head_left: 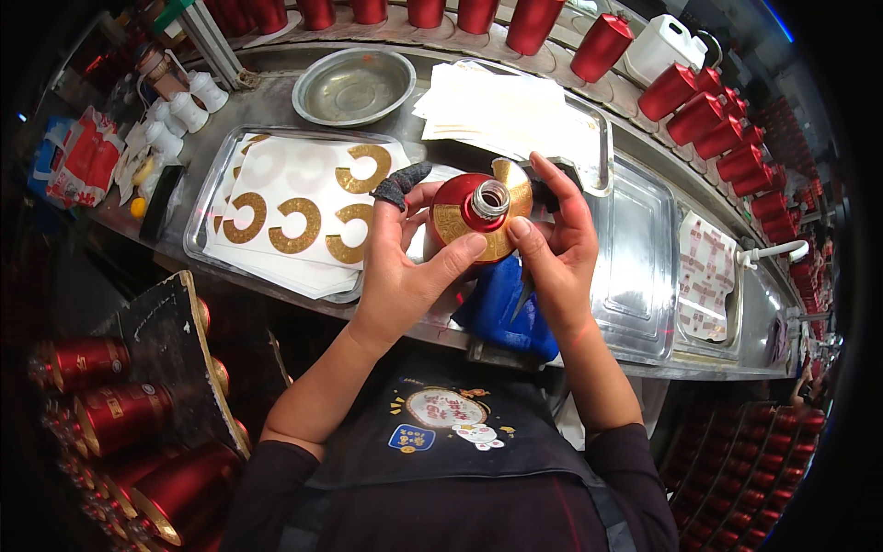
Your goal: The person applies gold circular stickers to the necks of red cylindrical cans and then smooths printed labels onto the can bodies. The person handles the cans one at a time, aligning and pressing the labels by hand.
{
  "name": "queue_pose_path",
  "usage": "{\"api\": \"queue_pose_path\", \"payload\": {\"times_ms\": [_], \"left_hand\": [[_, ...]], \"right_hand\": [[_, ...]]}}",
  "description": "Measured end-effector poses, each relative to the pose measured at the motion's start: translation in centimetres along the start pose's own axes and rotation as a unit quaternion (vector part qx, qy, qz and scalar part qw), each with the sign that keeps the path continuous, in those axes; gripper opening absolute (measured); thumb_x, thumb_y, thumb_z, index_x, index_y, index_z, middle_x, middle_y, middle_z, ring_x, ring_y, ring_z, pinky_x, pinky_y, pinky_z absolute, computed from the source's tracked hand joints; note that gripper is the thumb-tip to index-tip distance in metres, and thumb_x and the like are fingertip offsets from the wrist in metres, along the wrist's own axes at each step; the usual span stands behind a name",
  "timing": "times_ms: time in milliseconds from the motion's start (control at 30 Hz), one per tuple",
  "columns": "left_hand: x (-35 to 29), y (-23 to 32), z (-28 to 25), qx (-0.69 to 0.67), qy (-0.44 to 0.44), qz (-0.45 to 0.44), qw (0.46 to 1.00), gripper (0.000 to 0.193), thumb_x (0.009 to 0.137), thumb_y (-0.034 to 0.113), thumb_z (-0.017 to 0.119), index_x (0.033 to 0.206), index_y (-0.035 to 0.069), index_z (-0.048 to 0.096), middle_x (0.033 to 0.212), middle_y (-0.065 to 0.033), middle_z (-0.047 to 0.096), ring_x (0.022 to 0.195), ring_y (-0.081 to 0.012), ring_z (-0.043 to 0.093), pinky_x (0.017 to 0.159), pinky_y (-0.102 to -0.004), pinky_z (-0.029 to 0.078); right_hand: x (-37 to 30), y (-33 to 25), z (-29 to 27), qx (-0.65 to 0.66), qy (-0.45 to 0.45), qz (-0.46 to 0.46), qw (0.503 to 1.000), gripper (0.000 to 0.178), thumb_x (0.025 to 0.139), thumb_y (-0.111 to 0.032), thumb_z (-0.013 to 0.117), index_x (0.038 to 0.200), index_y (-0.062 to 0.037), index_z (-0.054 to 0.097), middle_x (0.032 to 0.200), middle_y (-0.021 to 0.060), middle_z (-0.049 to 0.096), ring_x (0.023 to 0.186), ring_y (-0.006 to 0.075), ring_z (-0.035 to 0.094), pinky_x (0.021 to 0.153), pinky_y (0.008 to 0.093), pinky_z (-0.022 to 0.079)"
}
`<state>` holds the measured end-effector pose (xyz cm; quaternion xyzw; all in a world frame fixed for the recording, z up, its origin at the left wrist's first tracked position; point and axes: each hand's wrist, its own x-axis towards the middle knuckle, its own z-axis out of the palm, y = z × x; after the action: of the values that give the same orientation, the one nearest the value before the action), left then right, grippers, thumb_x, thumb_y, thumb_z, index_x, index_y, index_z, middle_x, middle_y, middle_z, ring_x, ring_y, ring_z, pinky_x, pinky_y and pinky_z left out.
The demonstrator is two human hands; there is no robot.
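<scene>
Between both hands I hold a red bottle [448, 190] with its open, threaded glass neck turned up toward me. A gold C-shaped label [492, 247] curves around the shoulder below the neck; its upper right end stands up from the surface. My left hand [405, 267] grips the bottle's left side, thumb pressed on the label, with a dark cover on one fingertip. My right hand [561, 248] is on the right side, thumb on the label and forefinger raised by its lifted end. Under the bottle is a blue object [509, 308], partly hidden by my hands.
Left of my hands, a metal tray [195, 237] holds sheets with gold C-shaped labels [295, 225]. Behind are a metal bowl [354, 86] and a stack of white sheets [492, 106]. Red bottles [602, 48] line the far ledge. More bottles [124, 414] lie racked at lower left.
</scene>
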<state>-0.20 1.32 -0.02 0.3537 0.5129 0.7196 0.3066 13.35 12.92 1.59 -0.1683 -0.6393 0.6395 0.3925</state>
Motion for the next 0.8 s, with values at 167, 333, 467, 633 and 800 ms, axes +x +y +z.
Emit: {"api": "queue_pose_path", "payload": {"times_ms": [167, 333, 467, 633, 800], "left_hand": [[-0.08, 0.11, 0.12, -0.021, 0.016, -0.004, 1.0, 0.069, 0.085, 0.015, 0.082, 0.136, -0.002, 0.039, 0.132, -0.0139, 0.053, 0.123, -0.0209, 0.054, 0.109, -0.0381, 0.043], [-0.05, 0.13, -0.15, 0.002, -0.002, -0.007, 1.0, 0.08, 0.085, 0.014, 0.08, 0.149, 0.005, 0.033, 0.138, -0.0146, 0.051, 0.13, -0.0244, 0.052, 0.113, -0.0401, 0.04], [-0.05, -0.16, 0.01, 0.014, 0.003, -0.008, 1.0, 0.08, 0.085, 0.015, 0.079, 0.148, 0.003, 0.033, 0.14, -0.0144, 0.049, 0.131, -0.024, 0.051, 0.113, -0.0403, 0.04], [0.06, -0.29, 0.23, -0.003, 0.029, 0.012, 1.0, 0.056, 0.085, 0.02, 0.083, 0.121, -0.003, 0.046, 0.128, -0.0151, 0.055, 0.12, -0.0198, 0.056, 0.106, -0.0376, 0.044], [0.34, -0.22, -0.44, -0.127, 0.035, -0.052, 0.99, 0.055, 0.087, 0.022, 0.082, 0.122, -0.001, 0.046, 0.125, -0.0142, 0.056, 0.116, -0.0189, 0.057, 0.102, -0.0385, 0.045]], "right_hand": [[0.42, 0.13, -0.1, 0.012, 0.003, 0.013, 1.0, 0.061, 0.094, -0.006, 0.068, 0.149, 0.001, 0.043, 0.148, 0.013, 0.048, 0.102, 0.0122, 0.067, 0.085, 0.0235, 0.055], [0.48, 0.27, -0.21, 0.013, 0.001, 0.012, 1.0, 0.061, 0.093, -0.006, 0.069, 0.148, 0.0009, 0.044, 0.149, 0.0128, 0.048, 0.1, 0.0112, 0.066, 0.084, 0.0232, 0.055], [0.47, 0.3, -0.08, -0.018, -0.003, -0.006, 1.0, 0.064, 0.091, -0.005, 0.072, 0.148, 0.0015, 0.044, 0.149, 0.013, 0.048, 0.096, 0.01, 0.067, 0.079, 0.0207, 0.055], [0.49, -0.02, 0.29, -0.012, 0.005, 0.017, 1.0, 0.069, 0.088, -0.003, 0.075, 0.149, 0.0023, 0.043, 0.15, 0.0137, 0.046, 0.097, 0.0125, 0.068, 0.079, 0.0218, 0.056], [0.2, -0.41, 0.4, -0.016, -0.016, 0.015, 1.0, 0.076, 0.087, -0.003, 0.076, 0.152, 0.0017, 0.036, 0.149, 0.0153, 0.045, 0.1, 0.0154, 0.069, 0.082, 0.0249, 0.058]]}}
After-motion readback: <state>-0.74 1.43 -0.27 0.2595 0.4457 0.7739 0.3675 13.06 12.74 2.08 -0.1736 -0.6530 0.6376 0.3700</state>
